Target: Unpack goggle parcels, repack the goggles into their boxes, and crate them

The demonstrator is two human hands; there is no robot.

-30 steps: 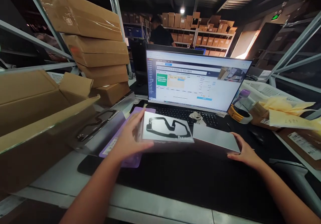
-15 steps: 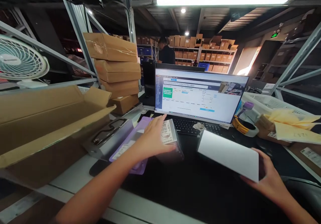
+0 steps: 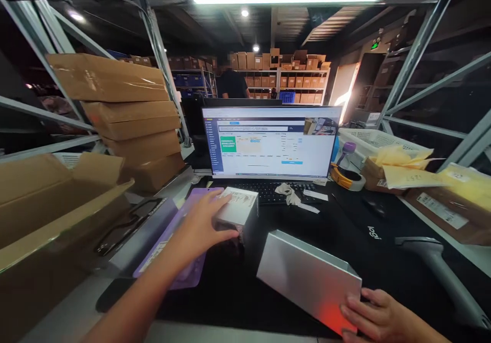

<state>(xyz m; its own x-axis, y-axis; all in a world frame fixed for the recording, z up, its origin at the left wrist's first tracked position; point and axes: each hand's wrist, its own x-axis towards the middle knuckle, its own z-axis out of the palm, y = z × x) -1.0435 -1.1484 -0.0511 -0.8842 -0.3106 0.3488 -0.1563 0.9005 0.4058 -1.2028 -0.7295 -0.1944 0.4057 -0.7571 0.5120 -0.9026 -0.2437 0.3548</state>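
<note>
My left hand [image 3: 205,222] is around the near left side of a small printed box [image 3: 240,205], fingers over its top and thumb along its front. The box stands on the black desk mat. In my right hand [image 3: 378,315] is a long silver-white box [image 3: 303,279], pinched at its right end and tilted. A red glow lies on its lower right corner. Under my left forearm is a purple package [image 3: 195,274], with a grey box with a dark printed pattern [image 3: 143,230] beside it. A grey barcode scanner [image 3: 433,261] lies to the right.
A monitor [image 3: 268,148] and keyboard [image 3: 264,194] stand ahead, with crumpled paper [image 3: 287,193] on the keys. An open carton [image 3: 57,215] and stacked cartons [image 3: 134,120] are at left. Tape [image 3: 347,178], a mouse [image 3: 374,208] and a white basket [image 3: 387,146] are at right. A person [image 3: 233,84] is beyond.
The view has turned right, bringing the scanner into full sight. My right hand has brought the silver-white box nearer and lower, turning its side toward me. My left hand remains at the small box.
</note>
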